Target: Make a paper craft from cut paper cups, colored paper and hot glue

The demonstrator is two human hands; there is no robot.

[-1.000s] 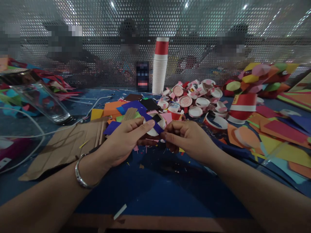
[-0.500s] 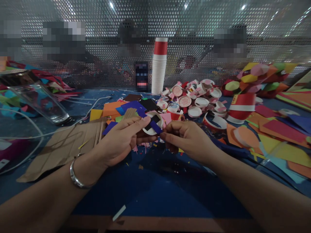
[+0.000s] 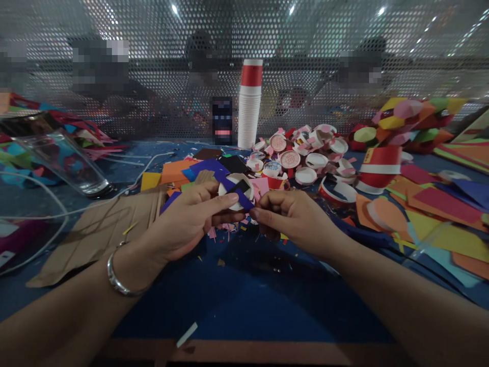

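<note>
My left hand (image 3: 202, 206) is closed on a small round white paper cup bottom (image 3: 246, 186), its thumb pressed on the near face. Across that disc lie a dark strip (image 3: 241, 185) and a blue paper strip (image 3: 243, 199). The lower right end of the blue strip is pinched between the thumb and fingers of my right hand (image 3: 286, 214). Tiny paper scraps (image 3: 229, 230) lie on the table below the hands. Just behind them is a pile of cut cup bottoms (image 3: 290, 159) with pink paper tabs.
A tall stack of paper cups (image 3: 250, 112) stands at the back beside a phone (image 3: 222, 121). Flat cardboard (image 3: 103, 229) and a tilted glass (image 3: 72, 158) are on the left. Coloured paper (image 3: 439, 214), a red cup (image 3: 380, 168) and a dark blue-handled tool (image 3: 362, 235) lie right.
The disc has turned and shifted slightly left in my left hand, whose thumb now sits lower on it, over the strips. My right hand stays nearly still, pinching the blue strip.
</note>
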